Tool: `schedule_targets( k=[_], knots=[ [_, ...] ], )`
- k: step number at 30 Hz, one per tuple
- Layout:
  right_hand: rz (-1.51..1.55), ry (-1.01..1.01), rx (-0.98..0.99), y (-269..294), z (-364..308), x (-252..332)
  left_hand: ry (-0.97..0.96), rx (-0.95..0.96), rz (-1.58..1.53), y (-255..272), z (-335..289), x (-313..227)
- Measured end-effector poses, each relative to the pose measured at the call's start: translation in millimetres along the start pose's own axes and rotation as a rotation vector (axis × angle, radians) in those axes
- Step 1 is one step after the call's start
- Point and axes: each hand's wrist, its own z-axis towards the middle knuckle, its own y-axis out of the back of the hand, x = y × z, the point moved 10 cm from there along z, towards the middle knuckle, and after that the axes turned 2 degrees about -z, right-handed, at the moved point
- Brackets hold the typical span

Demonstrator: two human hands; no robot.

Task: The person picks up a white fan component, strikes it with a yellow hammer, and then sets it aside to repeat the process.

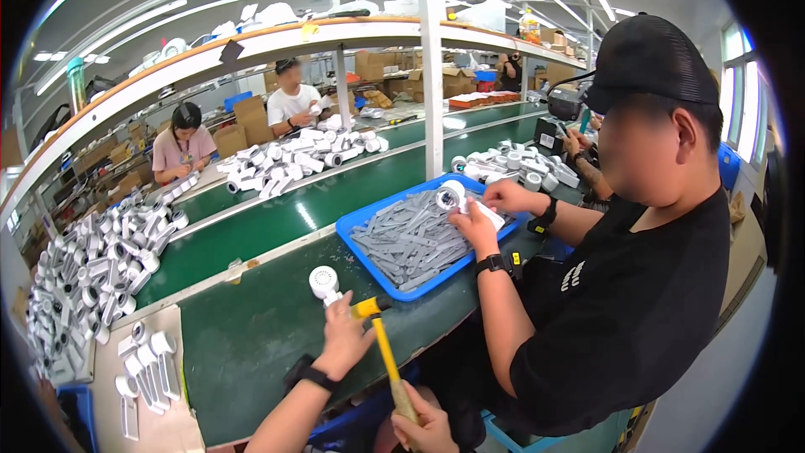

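head | left hand (pixel 342 337) grips white round-headed part (pixel 324 283) on green tabletop (pixel 251 335) | right hand (pixel 426 428) clasps yellow-handled mallet (pixel 384 344) | blue tray (pixel 356 222) near

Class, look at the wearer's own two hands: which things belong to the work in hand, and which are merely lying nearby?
In hand:
- left hand holding the white round-headed part
- right hand gripping the yellow-handled hammer

Lying about:
- blue tray of grey pieces, used by the neighbouring person
- white parts on the beige board
- heap of white parts at the left
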Motion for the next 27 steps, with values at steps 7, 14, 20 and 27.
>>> schedule_targets(
  k=[7,14,20,27],
  knots=[
    [-0.058,0.012,-0.002,27,-23,6,0.150,-0.151,-0.017,-11,4,12],
    [-0.078,-0.045,0.015,36,-23,-9,0.140,-0.116,-0.346,35,-37,46],
    [-0.215,-0.118,0.159,20,-7,-27,0.431,-0.196,-0.404,99,-109,96],
    [-0.616,0.089,0.438,-39,29,-10,0.492,-0.128,-0.217,137,-131,112]
  ],
)
